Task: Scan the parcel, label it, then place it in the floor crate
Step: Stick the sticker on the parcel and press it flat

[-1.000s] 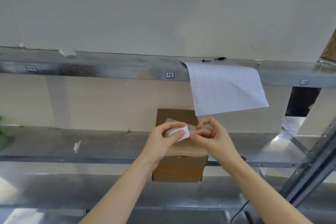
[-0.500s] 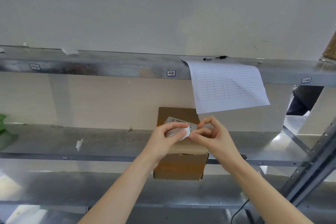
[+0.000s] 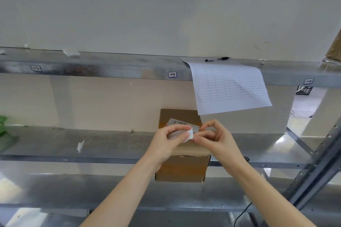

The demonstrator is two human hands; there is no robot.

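Note:
A brown cardboard parcel [image 3: 181,167] stands on the middle metal shelf [image 3: 92,145], jutting over its front edge. A printed barcode label [image 3: 178,122] lies on its top. Above the parcel, my left hand [image 3: 166,141] grips a small white label roll [image 3: 186,134] between thumb and fingers. My right hand [image 3: 215,138] pinches the roll's free corner with thumb and fingertips. The two hands meet over the box top. No floor crate or scanner is in view.
A ruled paper sheet [image 3: 228,86] hangs from the upper shelf [image 3: 110,68], held by a black pen [image 3: 216,59]. A green object [image 3: 3,129] sits at the far left. A white paper scrap [image 3: 80,146] lies on the middle shelf. A slanted rack brace [image 3: 317,167] stands at the right.
Both hands stay together over the parcel, fingers shifting slightly on the white roll. More of the printed label on the box top shows now.

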